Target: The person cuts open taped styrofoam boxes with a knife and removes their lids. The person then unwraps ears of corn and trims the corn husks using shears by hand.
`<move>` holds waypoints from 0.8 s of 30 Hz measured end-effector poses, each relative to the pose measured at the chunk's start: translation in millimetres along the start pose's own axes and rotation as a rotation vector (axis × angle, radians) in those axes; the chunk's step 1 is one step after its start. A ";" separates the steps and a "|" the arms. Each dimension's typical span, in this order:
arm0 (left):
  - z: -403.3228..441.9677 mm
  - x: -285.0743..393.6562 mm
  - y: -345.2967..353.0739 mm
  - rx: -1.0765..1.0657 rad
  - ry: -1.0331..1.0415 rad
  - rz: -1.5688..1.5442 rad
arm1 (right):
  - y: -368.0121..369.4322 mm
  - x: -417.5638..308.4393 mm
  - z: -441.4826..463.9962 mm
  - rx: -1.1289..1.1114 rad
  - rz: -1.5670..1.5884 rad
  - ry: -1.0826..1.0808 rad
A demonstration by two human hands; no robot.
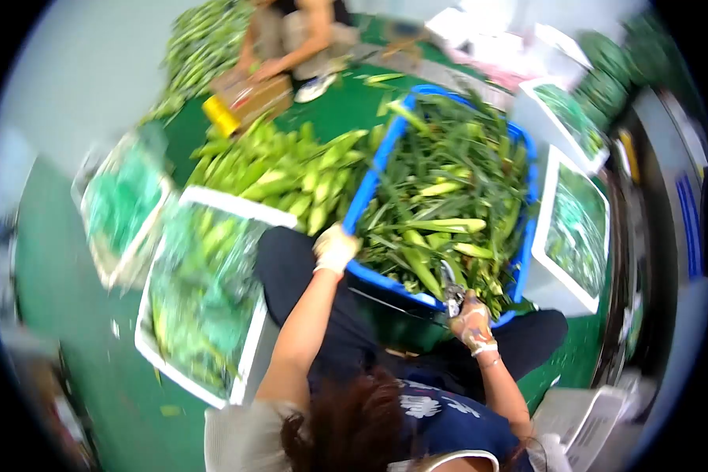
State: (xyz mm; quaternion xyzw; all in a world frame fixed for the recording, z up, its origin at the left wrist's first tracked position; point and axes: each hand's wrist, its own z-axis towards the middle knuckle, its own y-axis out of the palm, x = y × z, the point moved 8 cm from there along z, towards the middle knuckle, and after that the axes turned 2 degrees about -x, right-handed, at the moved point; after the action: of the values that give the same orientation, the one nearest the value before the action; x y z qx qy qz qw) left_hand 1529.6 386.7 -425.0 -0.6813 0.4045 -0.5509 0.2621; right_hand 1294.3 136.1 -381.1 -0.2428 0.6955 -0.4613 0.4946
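Note:
My left hand (337, 248), in a pale glove, is closed on the near left corner of a large blue tub (367, 186). In my right hand (473, 326), also gloved, is a pair of pruning shears (451, 289), its blades over the tub's near right edge. Long green leaves and trimmed husk pieces (440, 189) fill the tub. Green ears of corn in their husks (291, 169) lie piled on the floor beyond my left hand. Motion blur hides whether the shears touch any leaf.
A plastic-lined white foam box (252, 206) with corn stands at my left, beside another lined container (102, 244). Two foam boxes (566, 287) (531, 98) line the right side. Across from me, another person's hands (269, 69) are at a cardboard box (263, 102).

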 end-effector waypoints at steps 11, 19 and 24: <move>-105.7 -233.3 -199.1 0.853 -0.381 0.283 | -31.6 -68.9 12.6 -0.072 0.133 0.092; -233.2 -353.3 -170.8 0.633 -0.439 -0.255 | 89.2 -406.7 7.3 -0.804 0.275 -1.088; -350.6 -409.0 -231.2 0.763 -0.599 -0.457 | 234.5 -478.6 -38.8 -0.253 0.498 -1.575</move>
State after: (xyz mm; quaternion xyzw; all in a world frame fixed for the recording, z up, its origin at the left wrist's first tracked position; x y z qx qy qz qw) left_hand 1225.8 885.1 -370.0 -0.7357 -0.0758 -0.4834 0.4683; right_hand 1474.8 638.8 -362.6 -0.3871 0.2262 0.0481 0.8926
